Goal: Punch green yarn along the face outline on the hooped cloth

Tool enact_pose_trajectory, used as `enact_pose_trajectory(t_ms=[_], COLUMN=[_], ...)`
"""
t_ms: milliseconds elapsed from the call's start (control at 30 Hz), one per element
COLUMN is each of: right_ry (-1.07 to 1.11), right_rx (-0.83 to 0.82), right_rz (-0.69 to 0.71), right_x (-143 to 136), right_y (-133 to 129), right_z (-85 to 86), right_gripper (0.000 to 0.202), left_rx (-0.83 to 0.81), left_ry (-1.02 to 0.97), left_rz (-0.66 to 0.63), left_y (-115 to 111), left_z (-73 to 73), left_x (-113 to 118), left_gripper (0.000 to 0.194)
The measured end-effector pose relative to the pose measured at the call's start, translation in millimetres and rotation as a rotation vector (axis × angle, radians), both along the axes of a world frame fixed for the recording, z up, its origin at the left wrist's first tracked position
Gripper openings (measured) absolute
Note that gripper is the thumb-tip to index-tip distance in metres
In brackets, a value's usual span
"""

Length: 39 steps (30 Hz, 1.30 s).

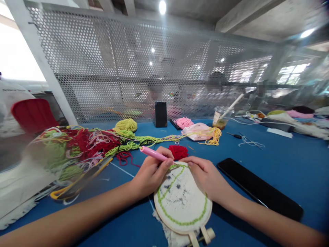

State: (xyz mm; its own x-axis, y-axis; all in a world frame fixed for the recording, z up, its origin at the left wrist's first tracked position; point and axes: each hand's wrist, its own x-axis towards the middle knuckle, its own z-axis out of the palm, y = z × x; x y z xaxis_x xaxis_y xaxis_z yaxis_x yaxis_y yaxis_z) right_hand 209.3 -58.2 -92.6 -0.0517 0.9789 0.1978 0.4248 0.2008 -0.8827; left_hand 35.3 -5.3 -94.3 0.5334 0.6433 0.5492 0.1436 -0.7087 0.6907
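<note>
My left hand (pixel 154 169) is closed around a pink punch needle (pixel 154 153), its tip at the upper edge of the cloth. White cloth is stretched in a round embroidery hoop (pixel 182 230), with its screw end toward me. On the cloth (pixel 190 195), light green yarn stitches (pixel 186 223) run around the border and in a line across the upper left, beside dark smudged marks. My right hand (pixel 205 175) grips the hoop's upper right rim, thumb side over the cloth and some fingers hidden. Just beyond the hoop lies a red yarn bundle (pixel 178 152).
A tangle of yarn (pixel 84 144) and scissors (pixel 82 178) with yellow handles lie left. Farther back are a yellow-green yarn ball (pixel 126 125), an upright phone (pixel 160 114) and a drink cup (pixel 219 118). A black slab-like object (pixel 259 188) lies right. A perforated metal screen (pixel 115 68) closes the back.
</note>
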Motion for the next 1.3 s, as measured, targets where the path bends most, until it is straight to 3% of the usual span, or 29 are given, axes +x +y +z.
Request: enact_pose_trajectory(t_ms=[133,367,567,700,867,1300], right_ry=[0.06,0.105,0.088,0.052,0.003,0.023], right_rx=[-0.044,-0.054,-0.054,-0.055,-0.034,-0.042], right_rz=[-0.067,-0.039,-0.042,-0.055,-0.074,-0.081], right_x=[1,0,-1,0,1,2], right_y=[-1,-4,-2,0,1,2], right_z=[-7.4,-6.8,-7.5,-9.1,-5.9,-7.8], right_gripper=[0.017,0.012,0.011,0.012,0.013,0.014], left_rx=[-0.004,-0.03,-0.025,-0.087,-0.014,0.018], left_ry=[0.042,0.153,0.15,0.047,-0.063,-0.03], left_rz=[-0.01,-0.134,-0.072,0.02,0.112,0.097], left_y=[1,5,5,2,3,3], left_z=[-0.7,-0.1,1.6,0.0,-2.6,-3.6], left_x=[1,11,12,8,5,2], left_gripper=[0.016,0.016,0.018,0.016,0.02,0.022])
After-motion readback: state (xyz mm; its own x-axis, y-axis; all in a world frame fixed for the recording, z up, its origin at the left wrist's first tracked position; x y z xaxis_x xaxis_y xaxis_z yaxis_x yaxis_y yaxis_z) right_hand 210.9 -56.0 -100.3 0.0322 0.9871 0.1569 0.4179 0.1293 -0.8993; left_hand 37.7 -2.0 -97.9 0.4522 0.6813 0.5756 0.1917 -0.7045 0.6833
